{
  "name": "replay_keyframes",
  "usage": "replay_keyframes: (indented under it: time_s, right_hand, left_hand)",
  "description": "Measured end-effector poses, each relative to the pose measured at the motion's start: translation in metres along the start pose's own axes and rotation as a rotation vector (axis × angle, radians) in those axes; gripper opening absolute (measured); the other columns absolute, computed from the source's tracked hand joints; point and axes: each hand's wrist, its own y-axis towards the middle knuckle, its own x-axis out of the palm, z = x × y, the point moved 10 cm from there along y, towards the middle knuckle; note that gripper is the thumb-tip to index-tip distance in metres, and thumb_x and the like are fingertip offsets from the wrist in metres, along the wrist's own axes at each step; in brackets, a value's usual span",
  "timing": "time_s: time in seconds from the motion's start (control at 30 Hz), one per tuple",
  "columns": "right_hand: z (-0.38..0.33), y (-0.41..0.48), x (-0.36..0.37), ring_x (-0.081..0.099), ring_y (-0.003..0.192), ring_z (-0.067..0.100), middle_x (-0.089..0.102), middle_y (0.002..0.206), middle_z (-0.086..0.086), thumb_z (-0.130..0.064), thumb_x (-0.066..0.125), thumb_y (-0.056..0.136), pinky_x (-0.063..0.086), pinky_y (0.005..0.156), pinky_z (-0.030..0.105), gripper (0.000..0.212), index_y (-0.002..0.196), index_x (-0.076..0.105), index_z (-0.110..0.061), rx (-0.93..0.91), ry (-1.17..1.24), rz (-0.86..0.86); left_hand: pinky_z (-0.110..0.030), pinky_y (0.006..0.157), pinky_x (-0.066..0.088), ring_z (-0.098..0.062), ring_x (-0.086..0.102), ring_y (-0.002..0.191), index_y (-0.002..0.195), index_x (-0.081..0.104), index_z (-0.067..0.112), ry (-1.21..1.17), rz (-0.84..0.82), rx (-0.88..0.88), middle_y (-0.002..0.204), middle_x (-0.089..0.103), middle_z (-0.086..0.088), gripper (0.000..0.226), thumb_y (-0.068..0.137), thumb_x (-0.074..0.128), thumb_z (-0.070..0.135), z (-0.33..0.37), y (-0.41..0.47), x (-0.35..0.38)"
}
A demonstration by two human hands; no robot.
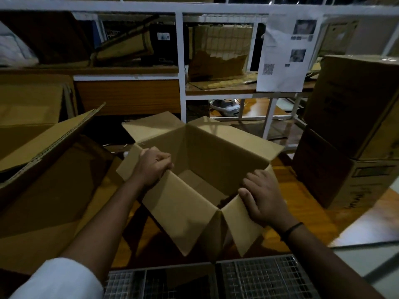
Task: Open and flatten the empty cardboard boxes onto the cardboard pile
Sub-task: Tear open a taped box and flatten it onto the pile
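At six o'clock, left hand (154, 167) grips the open brown cardboard box's (207, 152) rim; right hand (262, 196) clasps a flap, steadying it for collapsing.

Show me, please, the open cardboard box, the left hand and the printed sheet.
open cardboard box (216, 147), head view, inner far wall
left hand (154, 167), head view, its back
printed sheet (280, 59), head view, its middle
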Motion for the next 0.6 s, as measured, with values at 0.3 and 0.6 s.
replay_keyframes:
  time_s: [0.3,0.6]
  right_hand:
    - [-0.048,0.015,0.024,0.043,0.068,0.019,0.055,0.071,0.002,-0.035,0.033,0.108,0.033,0.069,0.038,0.044,0.077,0.06,-0.019,0.124,-0.21,0.235]
    - [-0.065,0.022,0.026,0.055,0.078,0.009,0.064,0.082,-0.011,-0.056,0.034,0.106,0.044,0.09,0.034,0.042,0.087,0.061,-0.031,-0.092,-0.229,-0.265]
  left_hand:
    - [-0.047,0.119,0.024,-0.002,0.044,0.129,0.1,0.065,0.042,0.158,-0.182,0.392,0.112,0.06,0.028,0.031,0.086,0.061,0.069,0.071,-0.087,0.061]
    - [-0.046,0.125,0.017,-0.002,0.033,0.145,0.096,0.073,0.034,-0.016,-0.488,0.283,0.121,0.064,0.02,0.021,0.086,0.078,0.051,0.03,-0.078,0.022]
